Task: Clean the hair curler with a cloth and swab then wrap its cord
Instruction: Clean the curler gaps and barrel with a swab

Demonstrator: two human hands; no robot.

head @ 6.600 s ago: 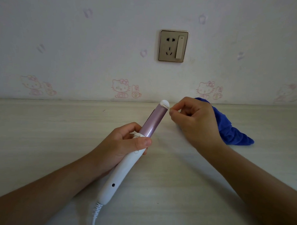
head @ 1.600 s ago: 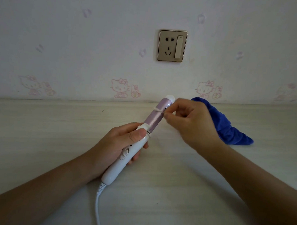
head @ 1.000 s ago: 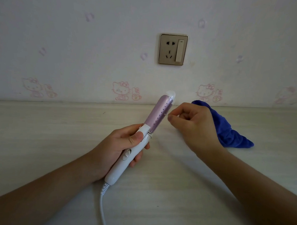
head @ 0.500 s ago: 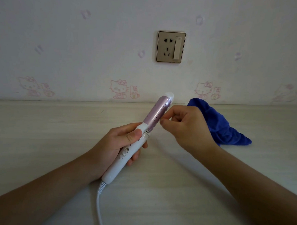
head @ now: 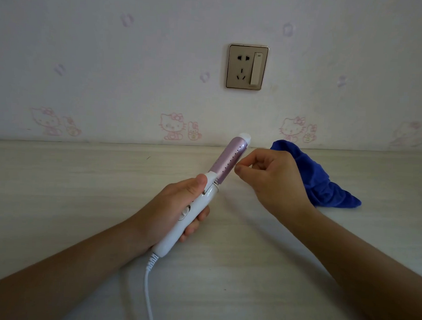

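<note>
My left hand (head: 179, 206) grips the white handle of the hair curler (head: 196, 205) and holds it tilted up to the right above the table. Its pink perforated barrel (head: 229, 160) ends in a white tip near the wall. My right hand (head: 269, 179) pinches a thin swab against the right side of the barrel; the swab is mostly hidden between thumb and forefinger. The white cord (head: 148, 292) runs from the handle's base down out of view. A crumpled blue cloth (head: 322, 181) lies on the table behind my right hand.
The pale wood-grain table (head: 82, 202) meets a wall with cartoon-cat wallpaper. A brass-coloured socket with a switch (head: 247, 67) is set in the wall above the curler.
My right hand has slid the swab up and down along the barrel's right side. My left hand has turned the curler slightly, so that its slide switch shows. The cloth has stayed put.
</note>
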